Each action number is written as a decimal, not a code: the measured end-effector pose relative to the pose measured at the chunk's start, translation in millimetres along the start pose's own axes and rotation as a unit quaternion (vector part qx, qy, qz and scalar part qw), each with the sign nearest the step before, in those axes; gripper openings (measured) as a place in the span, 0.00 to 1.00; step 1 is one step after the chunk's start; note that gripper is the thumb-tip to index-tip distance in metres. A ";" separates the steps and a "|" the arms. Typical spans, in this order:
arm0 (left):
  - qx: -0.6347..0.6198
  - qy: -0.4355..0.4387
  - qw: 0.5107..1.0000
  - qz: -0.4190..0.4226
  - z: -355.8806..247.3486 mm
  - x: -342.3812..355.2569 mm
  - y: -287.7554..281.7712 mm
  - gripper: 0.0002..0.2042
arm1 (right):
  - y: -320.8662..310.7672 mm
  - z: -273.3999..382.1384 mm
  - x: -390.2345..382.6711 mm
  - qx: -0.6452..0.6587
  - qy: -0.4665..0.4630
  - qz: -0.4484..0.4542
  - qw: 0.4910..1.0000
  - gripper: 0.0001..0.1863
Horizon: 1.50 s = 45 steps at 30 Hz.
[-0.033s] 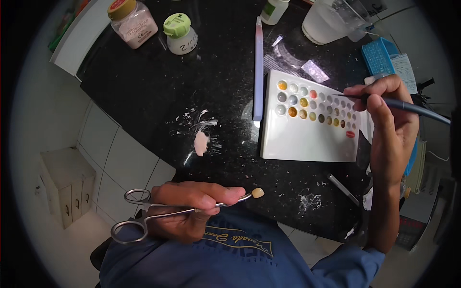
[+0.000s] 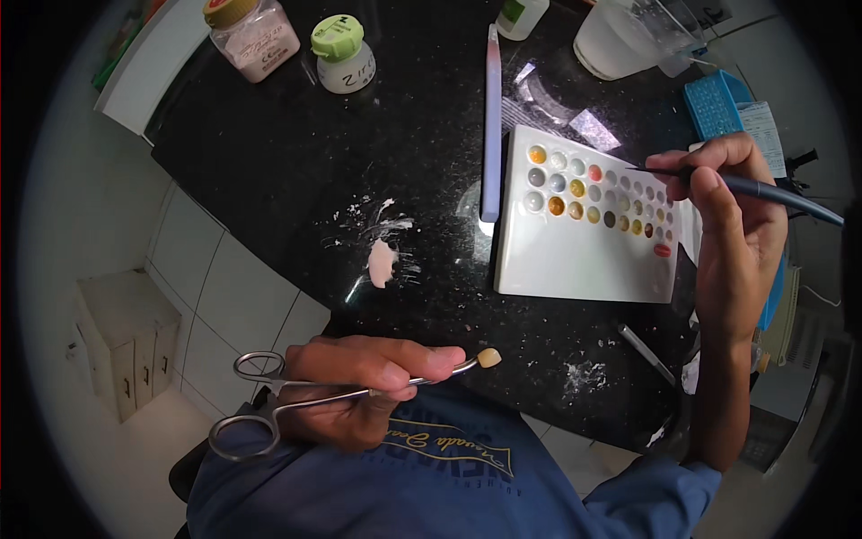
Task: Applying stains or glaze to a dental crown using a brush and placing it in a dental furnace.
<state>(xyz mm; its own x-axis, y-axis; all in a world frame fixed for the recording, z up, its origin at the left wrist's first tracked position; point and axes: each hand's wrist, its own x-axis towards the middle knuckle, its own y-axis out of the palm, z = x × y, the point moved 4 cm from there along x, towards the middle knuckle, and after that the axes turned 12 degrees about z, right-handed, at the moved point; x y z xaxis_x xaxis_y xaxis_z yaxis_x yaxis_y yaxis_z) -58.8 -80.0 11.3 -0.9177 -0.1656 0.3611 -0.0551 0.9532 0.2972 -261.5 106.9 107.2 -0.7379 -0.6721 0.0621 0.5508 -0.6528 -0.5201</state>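
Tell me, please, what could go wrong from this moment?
The small yellowish tooth-shaped piece sits right at the tip of the silver metal scissor-handled clamp, so it might slip off. The slender dark pointed tool reaches over the white rectangular palette with coloured wells; a careless touch could perhaps mix neighbouring colours.

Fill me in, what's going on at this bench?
A person's left hand holds a scissor-handled metal clamp, with a small yellowish tooth-shaped piece at its tip. The right hand holds a slim dark tool, its tip over the wells of a white palette; whether it touches, I can't tell. The piece is well apart from the palette. A pinkish patch lies on the black tabletop, left of the palette.
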 end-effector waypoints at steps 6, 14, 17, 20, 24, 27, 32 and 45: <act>0.015 0.023 0.999 0.028 7.0 -6.4 -4.1 0.08 | 17.5 21.0 -39.5 -0.080 -0.090 -0.027 0.992 0.10; -0.061 0.113 0.986 0.106 14.5 -5.1 -5.4 0.18 | 67.3 40.0 -110.1 0.049 -0.123 0.021 0.991 0.15; -0.041 0.107 0.986 0.119 13.7 -6.4 -6.2 0.19 | 87.1 34.0 -121.4 0.090 -0.112 -0.035 0.989 0.15; -0.044 0.136 0.984 0.105 12.4 -7.9 -3.3 0.18 | 92.3 30.8 -124.0 0.066 -0.117 -0.037 0.990 0.15; 0.015 0.097 0.993 0.061 15.6 -5.6 1.8 0.11 | 68.1 40.9 -116.8 -0.041 -0.042 -0.038 0.998 0.12; -0.018 0.103 0.992 0.076 12.7 -1.6 2.2 0.13 | 31.1 42.3 -95.8 -0.046 -0.025 -0.050 0.997 0.12; -0.074 0.054 0.984 0.153 3.4 6.8 -5.0 0.17 | 3.0 26.8 -33.6 -0.037 0.003 -0.015 0.999 0.13; -0.070 -0.084 0.982 0.154 -6.9 17.0 -9.7 0.09 | 18.3 9.0 33.7 -0.027 -0.004 0.109 0.994 0.04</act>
<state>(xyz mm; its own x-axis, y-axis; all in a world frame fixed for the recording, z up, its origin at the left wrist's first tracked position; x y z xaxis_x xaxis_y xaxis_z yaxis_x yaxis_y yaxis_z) -71.1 -93.8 20.7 -0.9351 0.1800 0.3053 0.2788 0.9055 0.3201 -272.7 69.2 107.4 -0.6008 -0.7978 -0.0510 0.6748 -0.4719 -0.5674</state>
